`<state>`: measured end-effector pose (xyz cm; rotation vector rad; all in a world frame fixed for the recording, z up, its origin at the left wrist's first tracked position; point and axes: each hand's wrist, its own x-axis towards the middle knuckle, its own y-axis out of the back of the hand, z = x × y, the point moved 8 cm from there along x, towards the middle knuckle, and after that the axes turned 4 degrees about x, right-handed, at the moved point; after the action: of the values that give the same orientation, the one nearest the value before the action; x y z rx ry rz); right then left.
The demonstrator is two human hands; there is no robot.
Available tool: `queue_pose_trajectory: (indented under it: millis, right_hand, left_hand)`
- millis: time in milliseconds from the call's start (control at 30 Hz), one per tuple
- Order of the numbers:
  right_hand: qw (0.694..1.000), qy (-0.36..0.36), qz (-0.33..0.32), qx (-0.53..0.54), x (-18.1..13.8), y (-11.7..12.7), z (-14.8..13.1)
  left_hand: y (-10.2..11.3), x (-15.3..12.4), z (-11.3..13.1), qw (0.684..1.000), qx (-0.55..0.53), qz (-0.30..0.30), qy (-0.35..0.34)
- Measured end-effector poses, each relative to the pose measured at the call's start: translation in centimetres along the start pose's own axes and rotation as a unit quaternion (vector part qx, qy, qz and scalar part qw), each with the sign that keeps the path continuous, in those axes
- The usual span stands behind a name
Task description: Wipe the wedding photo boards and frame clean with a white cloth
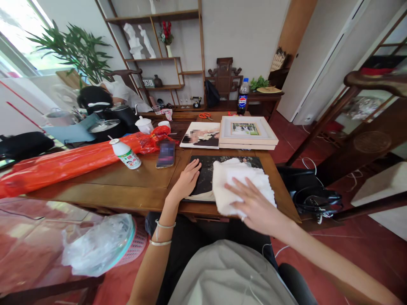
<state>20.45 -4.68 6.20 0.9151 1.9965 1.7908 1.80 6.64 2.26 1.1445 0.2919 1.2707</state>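
Now your flat right hand (254,207) is pressing a cloth (237,176) on the photo (207,177), your open left hand (187,180) touching it; the basket (137,250) is holding plastic (98,243).

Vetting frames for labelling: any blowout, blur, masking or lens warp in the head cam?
Head view: bright window top left is blown out; wide-angle warp tilts the wooden wall shelf and white door; pixelated patches hide the smartphone screen and part of the unframed photo print; left hand, right hand and white cloth look fairly sharp.
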Motion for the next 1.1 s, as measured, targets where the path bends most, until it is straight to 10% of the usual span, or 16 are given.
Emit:
queue_pose_trajectory:
  millis: [133, 400, 733, 1000, 1100]
  right_hand:
    - [0.999, 0.032, -0.006, 0.042, -0.6, 0.1, -1.0]
    - [0.992, -0.073, 0.094, -0.034, 1.9, 2.6, 10.9]
    - [0.999, 0.028, 0.004, 0.038, -0.5, 0.0, -1.2]
    - [0.994, -0.058, 0.090, -0.018, 1.2, 2.1, 9.7]
    - [0.990, -0.087, 0.106, -0.038, 0.9, 2.4, 10.0]
  left_hand:
    - [0.2, 0.0, 0.1, 1.000, -0.007, 0.003, -0.007]
    - [-0.1, -0.2, -0.3, 1.000, -0.010, 0.006, 0.006]
    - [-0.1, -0.1, -0.2, 1.000, -0.012, 0.012, 0.010]
    - [0.0, -0.1, -0.1, 1.000, -0.009, 0.011, -0.004]
    - [-0.1, -0.1, -0.3, 1.000, -0.011, 0.016, 0.004]
